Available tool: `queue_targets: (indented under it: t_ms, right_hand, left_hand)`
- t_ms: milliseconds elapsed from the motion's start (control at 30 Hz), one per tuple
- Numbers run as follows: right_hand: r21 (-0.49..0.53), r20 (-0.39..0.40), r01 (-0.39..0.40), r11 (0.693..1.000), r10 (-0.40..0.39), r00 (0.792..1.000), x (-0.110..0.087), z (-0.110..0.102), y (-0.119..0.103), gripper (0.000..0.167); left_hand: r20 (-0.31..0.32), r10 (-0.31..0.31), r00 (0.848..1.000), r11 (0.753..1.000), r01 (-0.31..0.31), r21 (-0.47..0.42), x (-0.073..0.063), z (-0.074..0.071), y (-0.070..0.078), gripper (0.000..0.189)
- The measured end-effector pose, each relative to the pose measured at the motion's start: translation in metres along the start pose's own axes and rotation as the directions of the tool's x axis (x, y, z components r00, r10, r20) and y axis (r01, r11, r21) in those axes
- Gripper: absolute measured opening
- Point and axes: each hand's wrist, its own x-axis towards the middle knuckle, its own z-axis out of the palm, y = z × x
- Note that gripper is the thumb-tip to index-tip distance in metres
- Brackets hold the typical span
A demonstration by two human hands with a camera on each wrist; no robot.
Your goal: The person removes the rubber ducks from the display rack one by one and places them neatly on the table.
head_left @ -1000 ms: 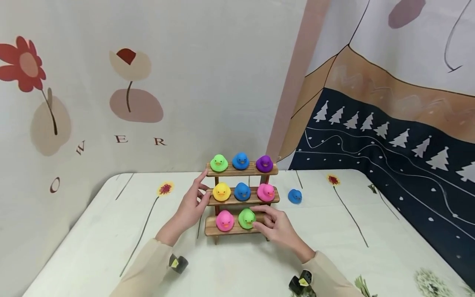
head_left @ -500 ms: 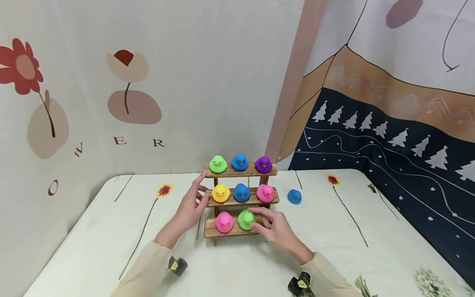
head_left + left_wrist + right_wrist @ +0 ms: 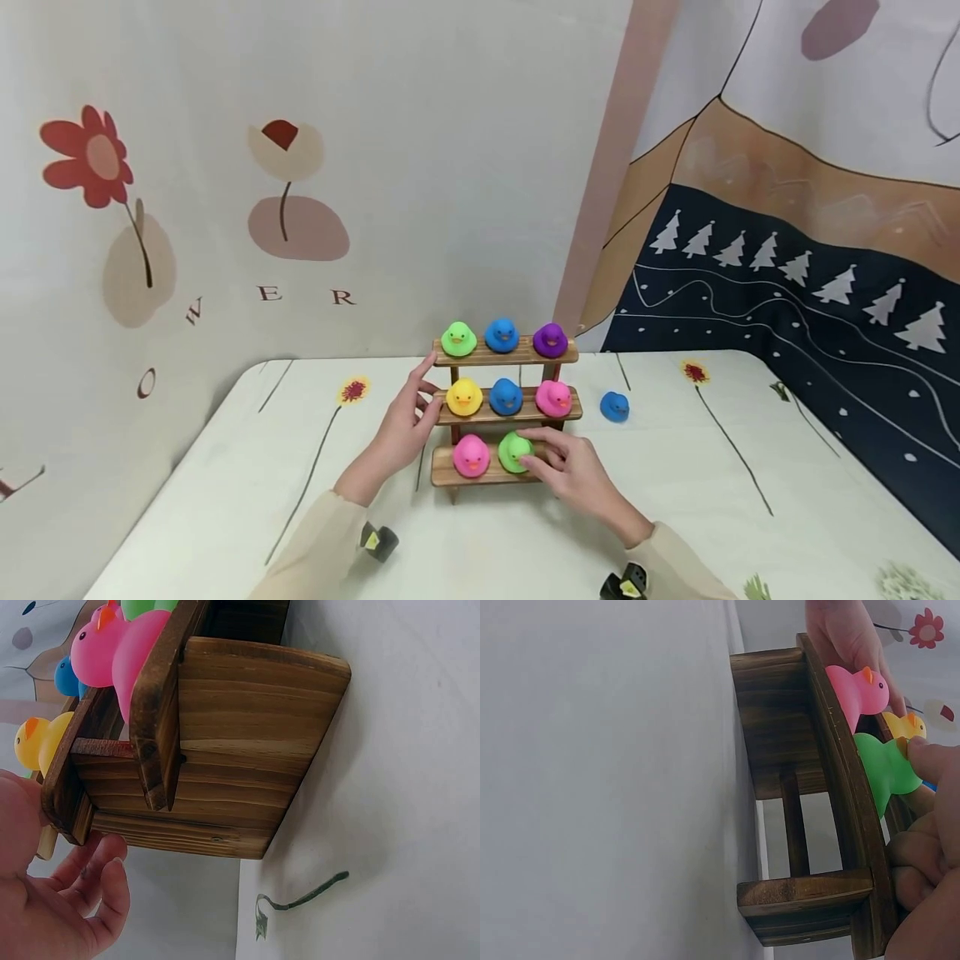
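Observation:
A three-tier wooden display stand holds small rubber ducks. At its left side my left hand grips the stand, thumb at the middle tier's end and index finger up at the top tier. In the left wrist view, other fingers curl behind the tier's end. My right hand pinches a green duck on the bottom tier between thumb and index finger. A pink duck sits just left of it. In the right wrist view, the thumb presses at the green duck's bill.
The middle tier carries a yellow duck, a blue duck and a pink one. Along the top stand green, blue and purple ducks. One loose blue duck lies on the flower-print tablecloth right of the stand.
The head view has turned slightly left, so everything appears shifted right and a little down. Both hands keep their places on the stand and the green duck.

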Motion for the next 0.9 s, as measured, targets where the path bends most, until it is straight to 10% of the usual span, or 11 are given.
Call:
queue_targets:
  t_ms: [900]
  right_hand:
    - [0.056,0.012,-0.016,0.998,0.015,1.000,-0.001,-0.006,0.003,0.026]
  left_hand:
    - [-0.015,0.021,1.000,1.000,-0.021,-0.012,0.000,0.001,0.000,0.066]
